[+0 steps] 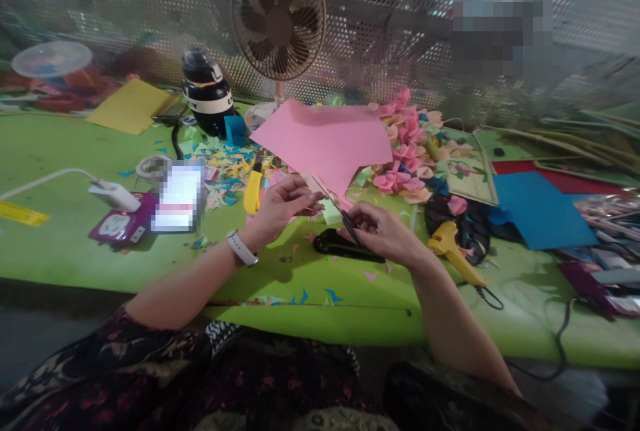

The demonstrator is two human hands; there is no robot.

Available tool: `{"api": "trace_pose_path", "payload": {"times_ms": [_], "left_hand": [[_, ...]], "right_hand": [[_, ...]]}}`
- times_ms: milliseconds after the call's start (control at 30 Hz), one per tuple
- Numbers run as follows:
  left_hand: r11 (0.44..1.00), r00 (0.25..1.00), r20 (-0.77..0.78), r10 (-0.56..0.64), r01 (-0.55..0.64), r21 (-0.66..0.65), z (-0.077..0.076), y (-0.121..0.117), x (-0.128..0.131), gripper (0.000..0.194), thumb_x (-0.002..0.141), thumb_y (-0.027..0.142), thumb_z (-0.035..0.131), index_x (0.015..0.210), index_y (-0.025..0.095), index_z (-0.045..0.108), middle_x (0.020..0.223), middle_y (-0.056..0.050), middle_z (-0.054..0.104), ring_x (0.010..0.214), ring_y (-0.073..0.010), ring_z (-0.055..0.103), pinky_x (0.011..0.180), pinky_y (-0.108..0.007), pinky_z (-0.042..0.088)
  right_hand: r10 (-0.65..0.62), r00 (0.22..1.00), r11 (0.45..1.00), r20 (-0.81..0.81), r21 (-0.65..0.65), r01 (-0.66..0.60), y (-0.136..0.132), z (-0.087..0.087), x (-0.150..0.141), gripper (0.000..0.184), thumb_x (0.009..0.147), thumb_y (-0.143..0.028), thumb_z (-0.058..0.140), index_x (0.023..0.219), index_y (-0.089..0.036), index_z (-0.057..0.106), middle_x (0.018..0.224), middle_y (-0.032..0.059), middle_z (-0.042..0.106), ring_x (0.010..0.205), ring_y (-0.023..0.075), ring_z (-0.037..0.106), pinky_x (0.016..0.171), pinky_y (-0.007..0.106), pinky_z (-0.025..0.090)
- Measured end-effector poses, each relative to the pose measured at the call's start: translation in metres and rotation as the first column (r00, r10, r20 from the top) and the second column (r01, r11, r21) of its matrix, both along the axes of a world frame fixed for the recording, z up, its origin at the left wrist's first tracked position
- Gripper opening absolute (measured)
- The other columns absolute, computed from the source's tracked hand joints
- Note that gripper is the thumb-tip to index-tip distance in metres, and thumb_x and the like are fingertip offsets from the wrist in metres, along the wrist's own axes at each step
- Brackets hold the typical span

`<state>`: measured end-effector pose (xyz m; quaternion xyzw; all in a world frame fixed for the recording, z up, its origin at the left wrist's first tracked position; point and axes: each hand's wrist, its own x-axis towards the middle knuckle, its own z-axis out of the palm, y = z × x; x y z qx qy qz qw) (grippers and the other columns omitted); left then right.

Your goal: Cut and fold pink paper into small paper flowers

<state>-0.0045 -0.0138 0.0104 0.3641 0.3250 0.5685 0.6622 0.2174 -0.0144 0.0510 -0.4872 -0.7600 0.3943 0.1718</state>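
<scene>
My left hand [283, 208], with a white watch on its wrist, is closed in a pinch on a small pale strip of paper [315, 184] held above the green table [60, 244]. My right hand [383, 231] is closed on small black scissors [345, 218], whose blades point up and left into the strip. A large pink paper sheet [327, 138] lies just behind both hands. Under my right hand sits a black stapler-like tool [340, 244].
A yellow cutter [253, 191] and paper scraps [225, 164] lie left of the hands. Pink paper flowers [407, 151], a yellow glue gun [453, 251] and blue paper [540, 208] lie right. A fan [279, 18], black flask [206, 91], phone [179, 196] and charger [115, 194] stand behind.
</scene>
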Motion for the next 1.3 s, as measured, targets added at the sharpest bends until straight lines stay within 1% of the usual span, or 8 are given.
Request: {"api": "trace_pose_path", "payload": {"times_ms": [167, 300, 467, 567, 767, 967, 1133, 1300], "left_hand": [[1.000, 1.000, 0.010, 0.009, -0.009, -0.013, -0.0015, -0.0005, 0.0011, 0.043, 0.064, 0.027, 0.091, 0.094, 0.016, 0.062, 0.079, 0.000, 0.076, 0.067, -0.0130, 0.074, 0.064, -0.023, 0.060], [1.000, 1.000, 0.016, 0.012, -0.011, -0.014, -0.0014, -0.0012, 0.0014, 0.043, 0.063, 0.028, 0.091, 0.093, 0.016, 0.063, 0.079, 0.000, 0.076, 0.066, -0.0129, 0.074, 0.065, -0.023, 0.060], [1.000, 0.999, -0.035, 0.021, -0.022, -0.017, 0.0006, -0.0025, 0.0014, 0.042, 0.066, 0.029, 0.090, 0.095, 0.016, 0.062, 0.081, 0.000, 0.076, 0.068, -0.0130, 0.074, 0.068, -0.025, 0.060], [1.000, 0.999, -0.032, 0.023, -0.023, -0.020, 0.0011, -0.0025, 0.0017, 0.043, 0.065, 0.028, 0.090, 0.094, 0.015, 0.061, 0.079, 0.000, 0.075, 0.067, -0.0125, 0.073, 0.068, -0.024, 0.060], [0.999, 0.999, -0.038, 0.026, -0.027, -0.020, 0.0002, -0.0018, 0.0013, 0.041, 0.066, 0.026, 0.089, 0.095, 0.015, 0.061, 0.079, 0.000, 0.075, 0.066, -0.0123, 0.072, 0.068, -0.025, 0.060], [1.000, 0.999, -0.030, 0.018, -0.018, -0.015, 0.0002, -0.0006, 0.0010, 0.037, 0.067, 0.026, 0.089, 0.090, 0.015, 0.062, 0.079, 0.000, 0.074, 0.066, -0.0119, 0.072, 0.070, -0.027, 0.059], [1.000, 1.000, 0.022, 0.002, -0.002, 0.003, -0.0007, 0.0002, 0.0010, 0.042, 0.060, 0.029, 0.092, 0.084, 0.016, 0.060, 0.074, 0.002, 0.073, 0.064, -0.0120, 0.071, 0.067, -0.026, 0.059], [0.999, 0.999, -0.024, -0.047, 0.047, 0.018, -0.0032, -0.0010, 0.0018, 0.040, 0.065, 0.029, 0.090, 0.091, 0.016, 0.063, 0.072, 0.002, 0.072, 0.066, -0.0111, 0.071, 0.068, -0.024, 0.058]], "right_hand": [[-0.002, 1.000, 0.999, -0.021, -0.048, 0.001, -0.0007, 0.0022, -0.0023, 0.042, 0.075, -0.058, 0.072, 0.083, -0.019, 0.058, 0.067, -0.0023, 0.051, 0.057, 0.0112, 0.042, 0.050, 0.026, 0.029], [-0.004, 1.000, 0.999, -0.019, -0.040, 0.003, -0.0004, 0.0017, -0.0031, 0.042, 0.075, -0.057, 0.072, 0.081, -0.019, 0.057, 0.065, -0.0031, 0.050, 0.056, 0.0109, 0.040, 0.049, 0.026, 0.028], [0.006, 1.000, 1.000, -0.011, -0.016, -0.006, -0.0008, 0.0017, -0.0033, 0.041, 0.076, -0.058, 0.071, 0.080, -0.019, 0.056, 0.064, -0.0039, 0.048, 0.055, 0.0101, 0.037, 0.049, 0.026, 0.026], [-0.003, 1.000, 1.000, -0.007, -0.011, 0.003, -0.0012, 0.0028, -0.0037, 0.043, 0.076, -0.060, 0.070, 0.078, -0.020, 0.055, 0.064, -0.0040, 0.047, 0.054, 0.0098, 0.036, 0.049, 0.026, 0.026], [0.006, 1.000, 1.000, -0.017, 0.008, -0.006, -0.0012, 0.0031, -0.0029, 0.041, 0.078, -0.057, 0.070, 0.075, -0.020, 0.053, 0.061, -0.0037, 0.047, 0.053, 0.0099, 0.038, 0.048, 0.025, 0.026], [-0.015, 0.997, 0.998, -0.082, -0.062, 0.010, -0.0002, -0.0003, -0.0025, 0.042, 0.075, -0.059, 0.072, 0.074, -0.020, 0.056, 0.059, -0.0034, 0.049, 0.051, 0.0096, 0.040, 0.046, 0.025, 0.026], [-0.036, 0.993, 0.991, -0.109, -0.130, 0.022, -0.0002, 0.0002, -0.0023, 0.045, 0.072, -0.059, 0.076, 0.074, -0.019, 0.057, 0.060, -0.0033, 0.051, 0.052, 0.0097, 0.043, 0.046, 0.024, 0.028], [-0.033, 0.991, 0.992, -0.130, -0.127, 0.017, 0.0008, -0.0015, -0.0025, 0.044, 0.071, -0.057, 0.078, 0.073, -0.019, 0.055, 0.060, -0.0042, 0.049, 0.053, 0.0091, 0.042, 0.047, 0.024, 0.028]]}}
